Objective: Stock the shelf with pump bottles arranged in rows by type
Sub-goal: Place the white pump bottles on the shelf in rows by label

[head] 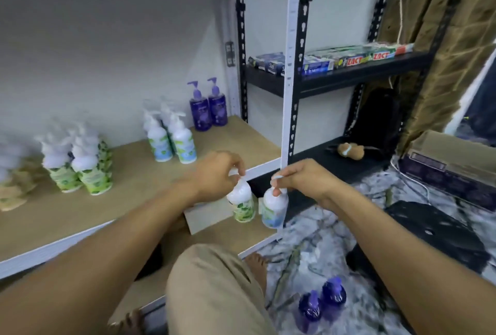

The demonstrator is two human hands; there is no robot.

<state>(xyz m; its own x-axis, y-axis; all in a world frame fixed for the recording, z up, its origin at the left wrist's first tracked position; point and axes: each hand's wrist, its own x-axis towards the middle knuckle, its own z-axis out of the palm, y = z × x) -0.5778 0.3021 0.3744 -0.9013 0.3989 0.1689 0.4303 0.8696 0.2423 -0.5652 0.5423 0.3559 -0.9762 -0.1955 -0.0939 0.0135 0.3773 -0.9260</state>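
Left hand (217, 171) grips the pump of a green-label bottle (241, 204) hanging below it, while the right hand (300, 177) pinches a blue-label bottle (274, 208) by its top, both just off the shelf (134, 200) edge. Rows of bottles stand behind; two purple bottles (320, 304) sit on the floor.

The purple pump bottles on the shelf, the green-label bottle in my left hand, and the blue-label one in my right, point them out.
purple pump bottles (199, 113): head view, left bottle's body.
green-label bottle (243, 207): head view, label.
blue-label bottle (274, 212): head view, label.
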